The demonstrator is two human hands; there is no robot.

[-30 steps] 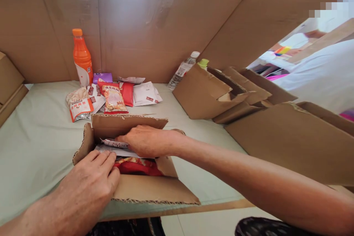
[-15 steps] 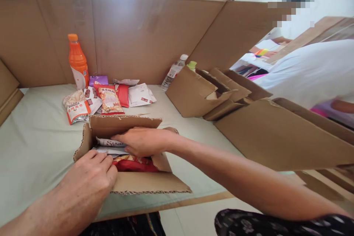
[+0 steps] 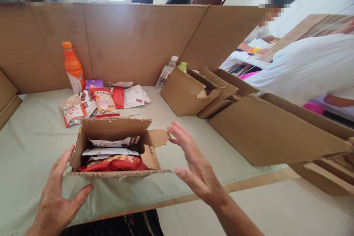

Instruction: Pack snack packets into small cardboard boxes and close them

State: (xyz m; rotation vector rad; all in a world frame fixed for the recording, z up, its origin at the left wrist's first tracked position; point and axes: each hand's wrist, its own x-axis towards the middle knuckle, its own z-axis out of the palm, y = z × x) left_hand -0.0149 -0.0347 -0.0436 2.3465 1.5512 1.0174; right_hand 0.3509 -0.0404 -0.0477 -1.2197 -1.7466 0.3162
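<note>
An open cardboard box (image 3: 110,173) stands near the front edge of the table, its flaps raised. Inside it, white snack packets (image 3: 113,142) stand on edge behind a red snack bag (image 3: 113,164). My left hand (image 3: 58,195) is at the box's left front corner, thumb and fingers spread, holding nothing. To the right of the box my right hand (image 3: 195,166) hangs open, its fingertips close to the torn side flap (image 3: 159,137). Whether either hand touches the cardboard I cannot tell.
Behind the box lie several snack bags (image 3: 103,102), a purple packet (image 3: 94,83) and an orange bottle (image 3: 73,68). A clear water bottle (image 3: 166,74) leans by cardboard boxes (image 3: 188,94) on the right. A tall cardboard panel (image 3: 138,40) closes the back. People work at the right.
My right hand has come out of the box and moved right, opening. My left hand has let go of the front flap and shifted left. The front flap now stands more upright.
</note>
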